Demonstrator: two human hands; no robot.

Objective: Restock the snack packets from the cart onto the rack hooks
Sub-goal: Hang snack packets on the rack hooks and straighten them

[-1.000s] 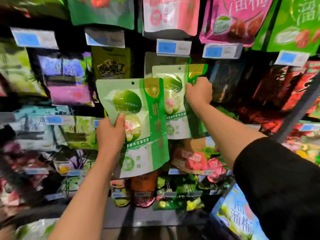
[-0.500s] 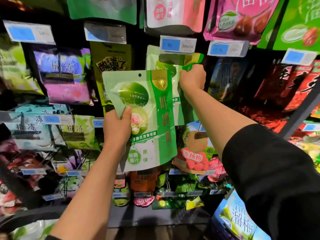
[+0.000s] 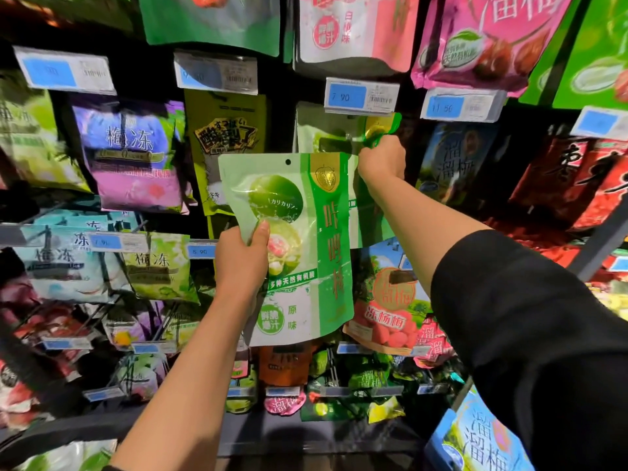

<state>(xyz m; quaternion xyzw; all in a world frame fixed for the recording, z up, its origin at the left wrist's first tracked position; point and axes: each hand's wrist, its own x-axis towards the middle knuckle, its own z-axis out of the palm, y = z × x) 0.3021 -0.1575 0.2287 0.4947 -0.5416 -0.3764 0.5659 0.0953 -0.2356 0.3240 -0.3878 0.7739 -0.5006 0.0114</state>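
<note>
The left hand (image 3: pixel 242 258) grips a green snack packet (image 3: pixel 299 246) by its left edge, thumb across the printed front and fingers curled behind, holding it upright in front of the rack and apart from the hooks. Its punched hang hole sits at the top edge, free of any hook. The right hand (image 3: pixel 382 161) reaches higher, fingers closed round the top right corner of a second green packet (image 3: pixel 326 134) that lies against the rack just under the 7.90 price tag (image 3: pixel 361 96); whether its hole is on the hook cannot be told. The held packet overlaps the lower part of that second one. To the left hangs a yellow-green packet (image 3: pixel 226 144), its right edge just beside the held packet's upper left corner. Below, a strawberry-print packet (image 3: pixel 390 311) sits behind the held packet's lower right edge. The right forearm and black sleeve (image 3: pixel 530 334) cross the space right of it.
</note>
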